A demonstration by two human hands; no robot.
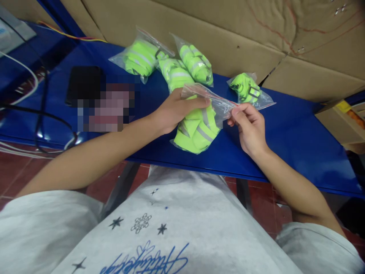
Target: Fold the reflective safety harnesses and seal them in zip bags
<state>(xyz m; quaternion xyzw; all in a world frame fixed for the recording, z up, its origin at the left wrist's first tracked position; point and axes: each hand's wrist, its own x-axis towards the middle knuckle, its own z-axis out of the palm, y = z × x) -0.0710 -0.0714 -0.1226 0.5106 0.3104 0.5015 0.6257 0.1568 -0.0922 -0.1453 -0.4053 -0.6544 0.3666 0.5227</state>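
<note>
A clear zip bag (pixel 196 133) with a folded neon-yellow reflective strap inside is held above the blue table, near its front edge. My left hand (pixel 182 108) grips the bag's left side, the thumb lying across the plastic near the red-lined mouth. At the right end of that mouth, my right hand (pixel 249 123) pinches the corner between thumb and fingers. Just behind my left hand lies another bagged strap (pixel 178 74), partly covered. Farther back are two more, a left bagged strap (pixel 139 59) and a middle bagged strap (pixel 196 64).
Another bagged strap with a black buckle (pixel 246 87) lies at the back right of the blue table (pixel 299 144). A black object (pixel 85 83) sits left, beside a blurred-out patch. Cables (pixel 40 110) cross the left end. Cardboard (pixel 228 42) lines the back; a cardboard box (pixel 342 121) stands right.
</note>
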